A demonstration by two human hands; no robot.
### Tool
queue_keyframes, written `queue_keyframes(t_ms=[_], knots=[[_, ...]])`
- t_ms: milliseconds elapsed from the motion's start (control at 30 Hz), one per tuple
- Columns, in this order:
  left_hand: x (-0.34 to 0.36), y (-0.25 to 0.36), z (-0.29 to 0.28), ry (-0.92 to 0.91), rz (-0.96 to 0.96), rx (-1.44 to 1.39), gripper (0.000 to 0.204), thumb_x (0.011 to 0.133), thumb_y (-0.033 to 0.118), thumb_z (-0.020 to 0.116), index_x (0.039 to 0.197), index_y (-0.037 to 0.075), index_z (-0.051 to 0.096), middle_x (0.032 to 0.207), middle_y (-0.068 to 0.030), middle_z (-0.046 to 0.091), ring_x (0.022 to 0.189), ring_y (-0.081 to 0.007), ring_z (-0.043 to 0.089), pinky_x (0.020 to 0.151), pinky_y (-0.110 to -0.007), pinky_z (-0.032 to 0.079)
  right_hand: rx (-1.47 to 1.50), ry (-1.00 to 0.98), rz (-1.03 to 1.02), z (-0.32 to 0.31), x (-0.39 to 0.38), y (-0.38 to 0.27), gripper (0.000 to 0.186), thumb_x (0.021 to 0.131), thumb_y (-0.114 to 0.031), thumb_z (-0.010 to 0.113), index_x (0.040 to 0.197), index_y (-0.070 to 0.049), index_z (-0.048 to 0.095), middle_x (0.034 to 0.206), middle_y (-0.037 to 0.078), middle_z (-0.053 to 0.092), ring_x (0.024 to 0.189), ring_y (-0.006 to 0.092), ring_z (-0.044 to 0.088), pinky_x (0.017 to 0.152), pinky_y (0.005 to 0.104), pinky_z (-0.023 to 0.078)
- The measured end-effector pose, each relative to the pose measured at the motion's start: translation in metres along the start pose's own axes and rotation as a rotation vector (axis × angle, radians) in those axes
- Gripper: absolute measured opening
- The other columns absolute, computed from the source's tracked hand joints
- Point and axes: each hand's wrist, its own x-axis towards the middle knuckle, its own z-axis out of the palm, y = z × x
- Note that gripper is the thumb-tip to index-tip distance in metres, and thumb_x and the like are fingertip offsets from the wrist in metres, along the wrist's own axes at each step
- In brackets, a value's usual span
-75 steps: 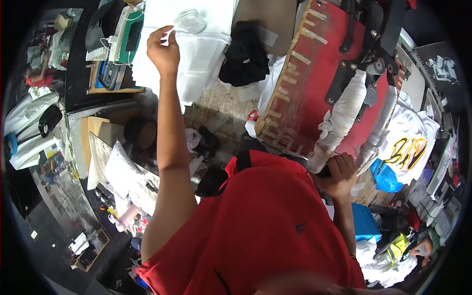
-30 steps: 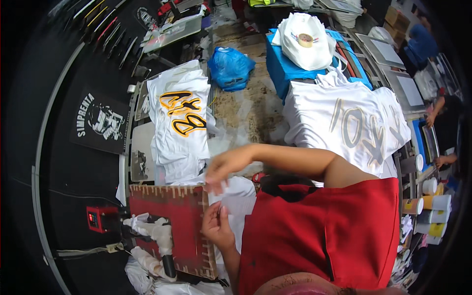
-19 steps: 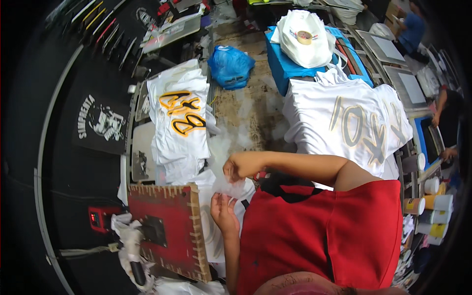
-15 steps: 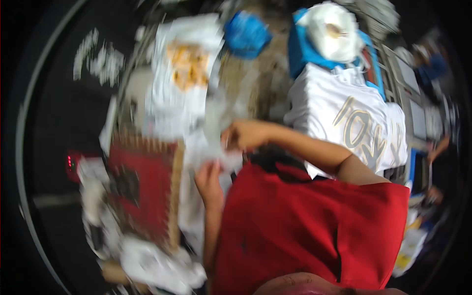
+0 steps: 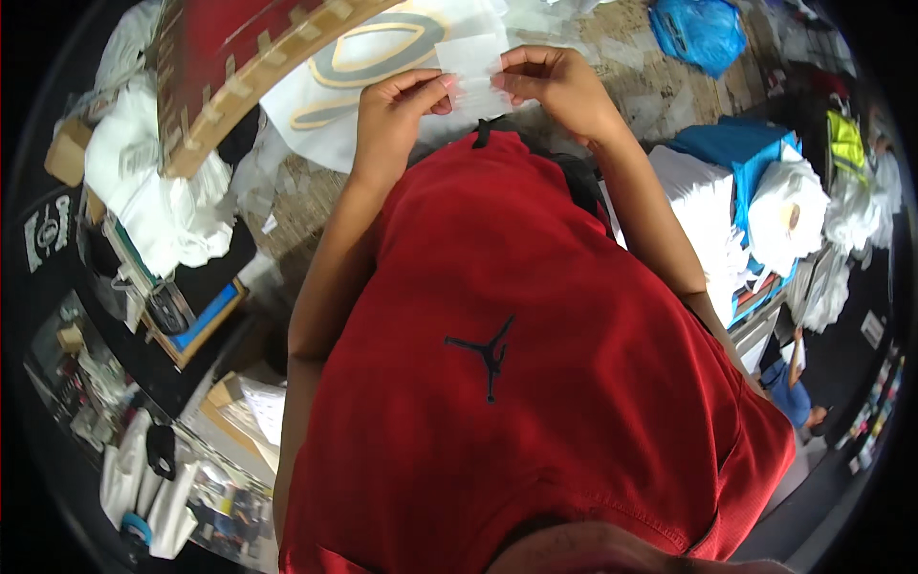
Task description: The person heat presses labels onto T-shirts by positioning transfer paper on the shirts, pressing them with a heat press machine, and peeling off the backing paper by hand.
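Observation:
My left hand [image 5: 397,105] and my right hand [image 5: 555,81] meet in front of my chest, both pinching a small sheet of thin translucent white film [image 5: 470,65]. Just beyond the sheet lies a white shirt [image 5: 368,57] printed with large gold outlined shapes, spread on a worn wooden table [image 5: 650,96]. A red padded board with taped edges [image 5: 244,53] lies over the shirt's left part. My red shirt fills the lower middle of the view and hides what is under my arms.
White cloth is heaped at the left [image 5: 158,206]. A stack of white shirts [image 5: 703,225] and a white tape roll [image 5: 789,215] sit on blue plastic at the right. A blue bag [image 5: 703,33] lies at the top right. Another person in blue [image 5: 789,392] stands at the far right.
The view has swung round: the red board, earlier at the lower left, is now at the upper left. Both hands have come together on the white film and hold it up.

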Motion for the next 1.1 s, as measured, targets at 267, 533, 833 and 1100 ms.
queue_keyframes(t_ms=[267, 533, 833, 1100], knots=[[-0.011, 0.007, -0.032, 0.238, 0.105, -0.083, 0.021, 0.088, 0.013, 0.071, 0.1, -0.005, 0.073, 0.079, -0.0068, 0.068, 0.072, -0.0135, 0.063, 0.074, -0.027, 0.053, 0.02, -0.173, -0.103, 0.028, 0.036, -0.032, 0.022, 0.086, -0.011, 0.071, 0.103, 0.003, 0.07, 0.084, 0.008, 0.07, 0.074, 0.0121, 0.064, 0.071, 0.0252, 0.053], [-0.018, 0.022, -0.048, 0.327, 0.152, -0.13, 0.021, 0.089, 0.01, 0.07, 0.103, -0.005, 0.071, 0.088, -0.0086, 0.072, 0.076, -0.0122, 0.063, 0.074, -0.028, 0.053, -0.022, -0.276, -0.192, 0.046, 0.068, -0.049, 0.026, 0.084, -0.008, 0.072, 0.107, 0.004, 0.068, 0.087, 0.01, 0.072, 0.077, 0.0129, 0.065, 0.073, 0.0268, 0.053], [0.008, -0.002, -0.061, 0.305, 0.067, 0.056, 0.022, 0.091, 0.015, 0.069, 0.103, -0.002, 0.072, 0.09, -0.0069, 0.072, 0.083, -0.0118, 0.066, 0.073, -0.026, 0.051, -0.258, -0.451, -0.109, 0.039, 0.085, -0.018, 0.01, 0.087, -0.006, 0.07, 0.083, 0.001, 0.064, 0.076, 0.001, 0.066, 0.07, 0.0075, 0.058, 0.065, 0.0241, 0.048], [0.126, -0.023, -0.117, 0.624, 0.444, 1.259, 0.068, 0.082, 0.045, 0.074, 0.132, 0.002, 0.056, 0.13, -0.0216, 0.055, 0.119, -0.0368, 0.051, 0.1, -0.045, 0.044, -0.352, -0.335, -0.122, 0.017, 0.079, 0.007, 0.014, 0.086, -0.011, 0.071, 0.085, 0.002, 0.066, 0.075, 0.006, 0.068, 0.071, 0.0113, 0.062, 0.069, 0.0277, 0.05]])
